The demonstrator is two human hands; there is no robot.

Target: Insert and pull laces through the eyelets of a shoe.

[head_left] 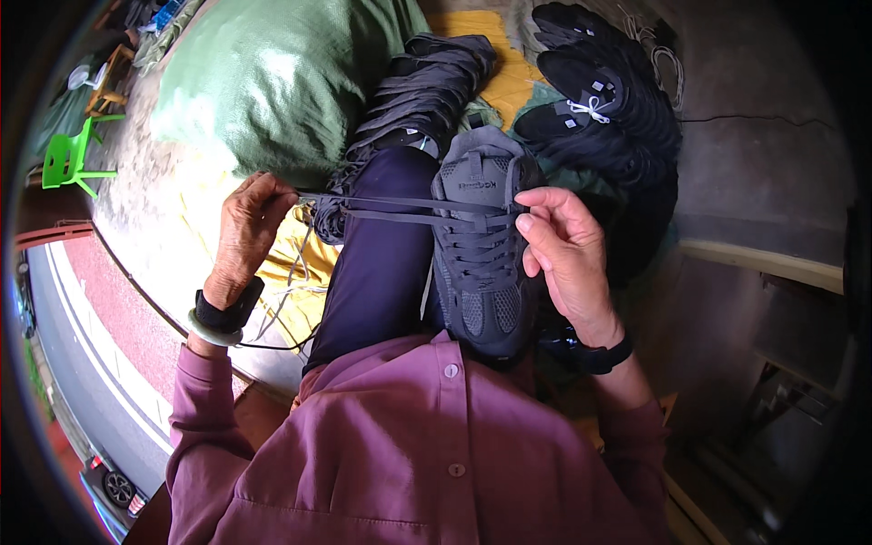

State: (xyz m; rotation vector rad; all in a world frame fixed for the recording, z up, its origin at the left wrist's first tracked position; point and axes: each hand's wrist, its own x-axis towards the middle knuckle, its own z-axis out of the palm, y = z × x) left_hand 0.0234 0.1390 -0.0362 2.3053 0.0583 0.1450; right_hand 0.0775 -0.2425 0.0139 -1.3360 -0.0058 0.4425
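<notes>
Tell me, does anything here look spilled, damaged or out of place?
Nothing looks odd about the dark shoe or its lace. Only the pale cords look untidy, straggling over the yellow sheet beside the left leg.

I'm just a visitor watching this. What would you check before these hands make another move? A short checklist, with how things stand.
1. Left hand has the upper lace strand pinched: ok.
2. That strand runs straight to the shoe: ok.
3. Lower strand also held by the left hand: cannot tell.
4. Right hand at the lacing: ok; whether it grips a lace: cannot tell.
5. Shoe's laced side faces up: ok.
</notes>
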